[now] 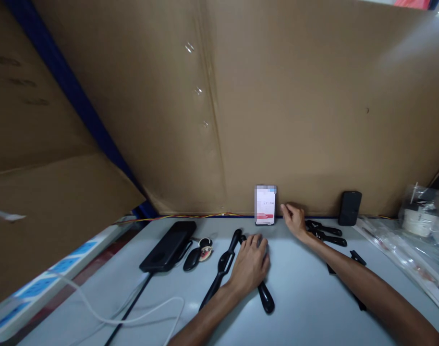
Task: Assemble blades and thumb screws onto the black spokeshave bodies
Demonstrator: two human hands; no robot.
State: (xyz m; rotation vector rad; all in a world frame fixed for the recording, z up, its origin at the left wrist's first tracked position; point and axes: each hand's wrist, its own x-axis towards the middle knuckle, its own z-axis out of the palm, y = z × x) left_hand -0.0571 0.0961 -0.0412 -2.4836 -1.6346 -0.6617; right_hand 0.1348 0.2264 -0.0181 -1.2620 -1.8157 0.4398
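Note:
My left hand (250,262) is palm down with bent fingers, closed over the middle of a long black handle-shaped piece (266,298). Its rounded near end sticks out below the hand; the middle is hidden. Just left lies a similar long black piece (224,263) with a slot midway. Beside an upright phone (265,205) with a lit screen, my right hand (294,220) is loosely curled, index finger pointing at the phone's right edge with a small gap. Nothing shows in that hand. Black handled pieces (325,233) lie just right of it.
A black power bank (169,247) with cables and a key fob (192,259) lie at left, near a power strip (54,276). Another dark phone (349,208) leans at the back right. Plastic bags (421,216) lie far right. Cardboard walls (295,96) rise behind the table.

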